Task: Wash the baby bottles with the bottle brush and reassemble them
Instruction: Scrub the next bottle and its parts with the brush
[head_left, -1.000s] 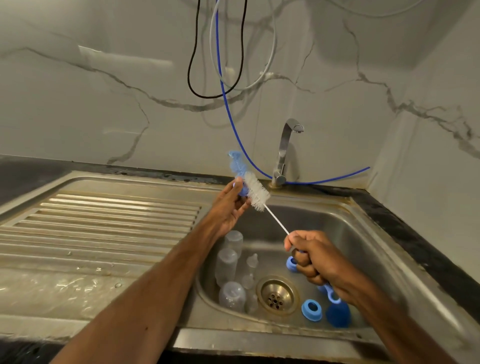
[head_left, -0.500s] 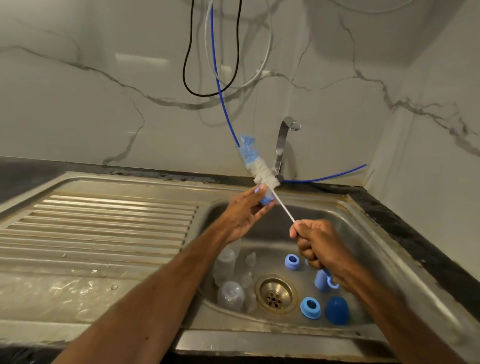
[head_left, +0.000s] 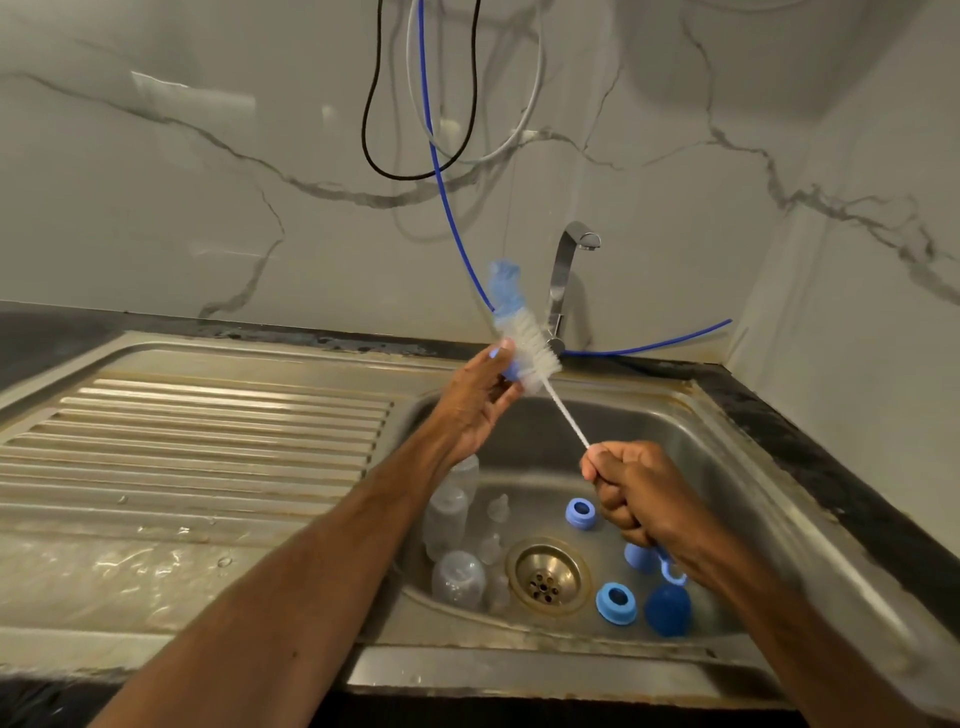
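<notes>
My right hand (head_left: 636, 496) grips the white wire handle of the bottle brush (head_left: 530, 353), which slants up and left over the sink. Its white bristles and blue sponge tip end just left of the tap. My left hand (head_left: 475, 410) pinches a small blue part (head_left: 511, 370) against the bristles. Down in the basin lie clear bottles (head_left: 451, 514) at the left with clear teats (head_left: 497, 506) beside them. Two blue rings (head_left: 616, 603) and a dark blue dome cap (head_left: 668, 609) lie right of the drain.
The steel sink (head_left: 727, 467) has a brass drain (head_left: 545, 577) and a ribbed, wet draining board (head_left: 208, 447) to its left. A chrome tap (head_left: 566, 280) stands at the back. Blue, black and grey hoses (head_left: 441, 171) hang on the marble wall. A dark counter edge runs along the right.
Both hands have lifted the brush up and right, so its head now sits beside the tap. My left hand has kept its pinch at the bristles.
</notes>
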